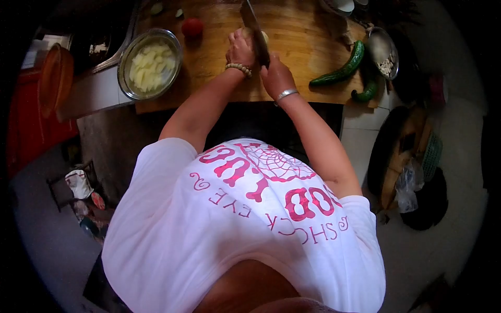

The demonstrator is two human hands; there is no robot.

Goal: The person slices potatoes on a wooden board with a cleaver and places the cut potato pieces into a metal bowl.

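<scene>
My right hand point(277, 78) grips the handle of a broad kitchen knife point(251, 20), its blade pointing away from me over the wooden cutting board point(308, 31). Just left of the blade, my left hand point(241, 49) presses curled fingers onto a pale peeled potato point(265, 37), most of it hidden behind fingers and blade. A red tomato point(192, 27) lies on the board beyond my left wrist. Farther left stands a glass bowl point(123, 67) with pale potato pieces point(152, 67) in it.
Two green cucumbers point(342, 72) lie at the board's right edge, beside a metal bowl point(395, 57) with small pale bits in it. White bowls point(342, 6) stand at the back right. Small scraps point(156, 8) lie at the back left. A stove point(96, 44) is on the far left.
</scene>
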